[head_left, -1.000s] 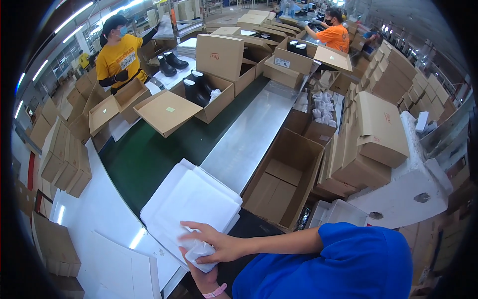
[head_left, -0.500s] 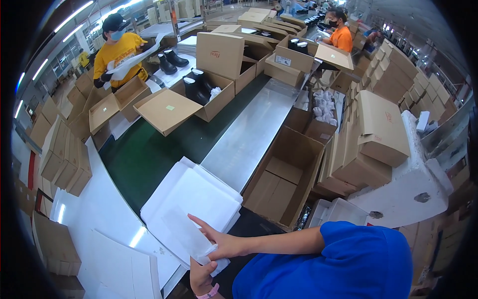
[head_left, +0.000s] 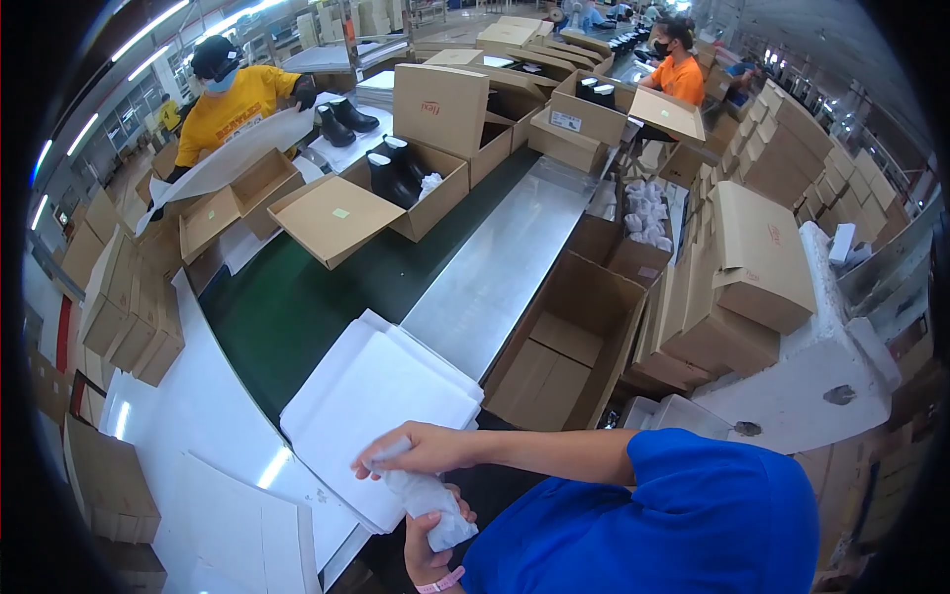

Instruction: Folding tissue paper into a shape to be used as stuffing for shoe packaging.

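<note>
Both of my hands grip a white roll of tissue paper (head_left: 427, 498) above the near edge of a stack of white paper sheets (head_left: 381, 381). At its upper end, my right hand (head_left: 421, 450) is closed over the paper. My left hand (head_left: 427, 540), with a pink band at the wrist, wraps its fingers round the lower part. The roll looks crumpled and slants down to the right. The stack lies on the near end of a green conveyor belt (head_left: 272, 317).
An open carton with black boots (head_left: 391, 178) stands on the belt. Right of the metal strip (head_left: 500, 262) is a deep carton (head_left: 534, 381); stacked shoe boxes (head_left: 762, 257) stand beyond. Across the belt, a person in yellow (head_left: 242, 104) holds a large white sheet (head_left: 237, 153).
The loose, flat tissue is now bunched into a roll. My right hand has moved up and left, my left hand slightly right. The person in yellow has spread the sheet lower.
</note>
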Demonstrator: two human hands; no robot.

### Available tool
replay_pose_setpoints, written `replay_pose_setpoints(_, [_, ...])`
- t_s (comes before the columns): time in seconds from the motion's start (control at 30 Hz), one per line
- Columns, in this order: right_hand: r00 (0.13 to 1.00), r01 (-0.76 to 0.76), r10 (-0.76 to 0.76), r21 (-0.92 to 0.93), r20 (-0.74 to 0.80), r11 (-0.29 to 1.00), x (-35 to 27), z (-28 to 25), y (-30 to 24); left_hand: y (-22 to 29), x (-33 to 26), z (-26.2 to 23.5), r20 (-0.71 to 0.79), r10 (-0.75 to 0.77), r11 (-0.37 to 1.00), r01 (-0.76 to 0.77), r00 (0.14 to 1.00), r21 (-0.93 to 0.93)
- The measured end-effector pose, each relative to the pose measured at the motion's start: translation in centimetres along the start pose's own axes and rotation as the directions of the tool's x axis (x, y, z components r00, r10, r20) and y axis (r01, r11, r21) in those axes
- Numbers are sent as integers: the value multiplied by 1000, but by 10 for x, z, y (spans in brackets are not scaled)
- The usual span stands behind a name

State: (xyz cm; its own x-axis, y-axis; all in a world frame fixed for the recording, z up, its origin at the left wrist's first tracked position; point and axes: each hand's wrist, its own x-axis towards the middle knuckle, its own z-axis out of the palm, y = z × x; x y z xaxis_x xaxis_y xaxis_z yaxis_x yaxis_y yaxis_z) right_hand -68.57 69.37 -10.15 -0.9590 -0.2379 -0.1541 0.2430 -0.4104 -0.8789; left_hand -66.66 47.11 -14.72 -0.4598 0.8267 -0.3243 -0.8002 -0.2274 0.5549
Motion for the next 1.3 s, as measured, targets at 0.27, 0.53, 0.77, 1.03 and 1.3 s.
replay_pose_setpoints(0.27, [912,408,-176,-764,372,500,-32,12,25,-9,7,-31,-354,66,917,-196,933,-346])
replay_pose_setpoints(0.53, [940,327,-187,-909,285,259,-47,38,49,9,6,10,-403,336,933,-361,851,17])
replay_pose_setpoints(0.77, [840,502,-409,-796,356,339,-35,27,39,20,14,-12,-436,452,864,-503,778,-3])
replay_pose_setpoints(1.03, [974,-214,207,-76,-88,974,-39,42,33,23,15,21,-161,769,575,-561,618,595])
replay_pose_setpoints(1.3, [976,-22,56,158,-210,987,-46,25,28,13,2,6,-278,682,677,-440,676,590])
